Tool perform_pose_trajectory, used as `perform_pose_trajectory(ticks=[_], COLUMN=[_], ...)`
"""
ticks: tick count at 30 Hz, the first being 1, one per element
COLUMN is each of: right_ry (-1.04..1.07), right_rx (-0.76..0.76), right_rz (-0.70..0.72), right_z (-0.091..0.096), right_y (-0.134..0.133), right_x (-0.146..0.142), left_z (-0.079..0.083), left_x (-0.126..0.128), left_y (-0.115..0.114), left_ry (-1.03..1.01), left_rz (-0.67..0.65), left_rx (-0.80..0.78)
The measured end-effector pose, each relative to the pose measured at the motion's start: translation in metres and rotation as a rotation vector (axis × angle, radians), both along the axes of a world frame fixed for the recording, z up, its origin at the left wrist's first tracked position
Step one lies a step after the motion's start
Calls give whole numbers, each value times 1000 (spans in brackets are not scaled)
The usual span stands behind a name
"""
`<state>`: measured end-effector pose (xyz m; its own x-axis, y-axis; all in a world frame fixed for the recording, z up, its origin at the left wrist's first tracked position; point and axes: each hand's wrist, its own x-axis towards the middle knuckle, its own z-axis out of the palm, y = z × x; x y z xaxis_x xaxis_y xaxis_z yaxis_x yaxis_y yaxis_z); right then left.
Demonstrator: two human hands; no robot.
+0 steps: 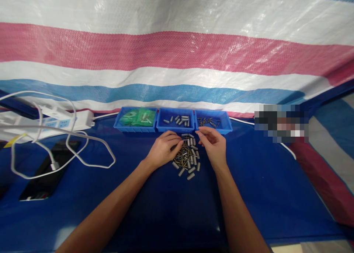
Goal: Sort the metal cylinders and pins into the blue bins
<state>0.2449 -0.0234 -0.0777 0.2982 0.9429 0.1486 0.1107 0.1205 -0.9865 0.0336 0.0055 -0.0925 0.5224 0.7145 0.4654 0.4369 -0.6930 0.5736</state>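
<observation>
A mixed pile of thin brass- and steel-coloured screws (183,156) and short grey metal cylinders (191,176) lies on the blue table between my hands. My left hand (165,148) is at the pile's left edge, fingers curled and thumb drawn towards them; anything held there is hidden. At the pile's upper right, my right hand (214,147) has thumb and forefinger pinched together just before the right bin; what they hold is too small to make out. The middle blue bin (174,128) contains several cylinders, the right blue bin (218,129) several screws.
The left blue bin (135,129) holds green plastic packets (145,116). At the left, a white power strip (80,121), looped white cables (95,166) and a black phone (41,183) lie on the table (166,216). A striped plastic sheet (177,50) hangs behind.
</observation>
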Motion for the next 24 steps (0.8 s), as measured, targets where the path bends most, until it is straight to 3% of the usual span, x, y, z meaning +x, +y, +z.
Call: perform_pose_trajectory(ticks=[9, 24], right_ry=[-596, -851], right_rx=[56, 39], right_rz=[247, 321], right_z=[-5, -3], right_y=[-5, -9], right_x=[-6, -16], left_z=[-3, 1], left_x=[-2, -3], left_y=[5, 4], left_ry=[-46, -74], left_rz=[13, -61], left_rx=[-47, -149])
